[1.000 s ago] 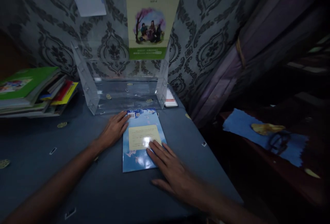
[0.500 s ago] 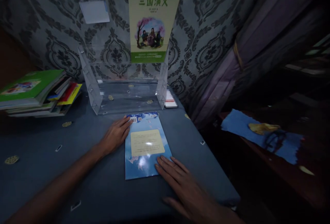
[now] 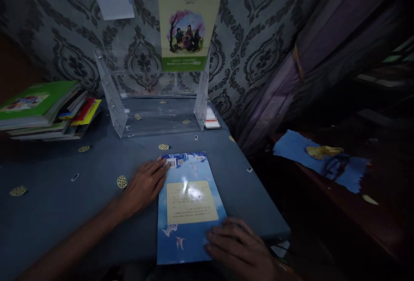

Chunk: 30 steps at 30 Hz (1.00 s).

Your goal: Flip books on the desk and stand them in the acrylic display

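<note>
A blue paperback book point(image 3: 190, 246) lies back cover up on the table, with a pale yellow text panel, a barcode and a QR code near its far edge. Its near end reaches the table's front edge. My left hand point(image 3: 145, 186) rests flat by the book's far left corner, fingertips on the cover beside the barcode. At the near right side, my right hand point(image 3: 237, 246) is slightly blurred, fingers bent over the book's edge and thumb hidden. Behind the book stands a clear acrylic book stand point(image 3: 111, 100), with a green and cream book point(image 3: 186, 26) upright at its back.
A stack of books point(image 3: 39, 104) sits at the left on the patterned blue tablecloth point(image 3: 97, 186). Beside the stand is a small white pixelated item point(image 3: 211, 119). A purple curtain point(image 3: 274, 95) hangs right of the table, and a blue cloth point(image 3: 291, 147) lies on a dark red surface.
The blue book has slid toward me, away from the stand, both hands moving with it. My right hand's fingers have bent at its edge. The view has tilted slightly downward.
</note>
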Each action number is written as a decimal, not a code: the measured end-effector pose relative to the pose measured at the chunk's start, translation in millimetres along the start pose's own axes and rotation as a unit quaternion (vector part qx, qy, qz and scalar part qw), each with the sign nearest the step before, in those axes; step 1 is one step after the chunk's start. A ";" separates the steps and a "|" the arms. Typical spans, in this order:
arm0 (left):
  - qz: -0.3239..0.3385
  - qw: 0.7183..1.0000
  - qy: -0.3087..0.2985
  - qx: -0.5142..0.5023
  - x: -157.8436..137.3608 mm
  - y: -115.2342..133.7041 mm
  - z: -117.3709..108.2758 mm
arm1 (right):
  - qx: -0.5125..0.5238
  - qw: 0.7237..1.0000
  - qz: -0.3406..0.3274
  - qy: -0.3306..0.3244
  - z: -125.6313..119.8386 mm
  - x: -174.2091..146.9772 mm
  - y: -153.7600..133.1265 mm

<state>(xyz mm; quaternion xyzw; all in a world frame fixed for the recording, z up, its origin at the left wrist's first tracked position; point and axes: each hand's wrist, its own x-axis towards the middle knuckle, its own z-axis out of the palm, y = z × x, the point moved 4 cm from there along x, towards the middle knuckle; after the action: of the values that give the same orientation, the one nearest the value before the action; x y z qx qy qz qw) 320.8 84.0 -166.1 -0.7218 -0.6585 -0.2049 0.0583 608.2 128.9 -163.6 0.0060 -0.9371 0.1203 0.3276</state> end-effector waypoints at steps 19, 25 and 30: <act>-0.245 0.814 0.104 -0.516 82.2 -23.6 -41.9 | 0.280 0.897 0.241 0.244 -67.2 182.2 113.2; -0.254 0.782 0.146 -0.549 99.8 -40.2 -11.6 | 0.391 0.823 0.313 0.268 -8.8 166.5 147.5; -0.296 0.763 0.101 -0.566 85.3 -46.7 26.6 | 0.363 0.829 0.368 0.212 35.2 120.6 156.1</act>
<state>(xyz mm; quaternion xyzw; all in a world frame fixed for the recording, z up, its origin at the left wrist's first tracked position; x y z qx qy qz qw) 285.3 178.3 -167.2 -0.3679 -0.5947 -0.6186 -0.3583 477.9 280.6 -150.6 -0.2466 -0.6664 0.5616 0.4239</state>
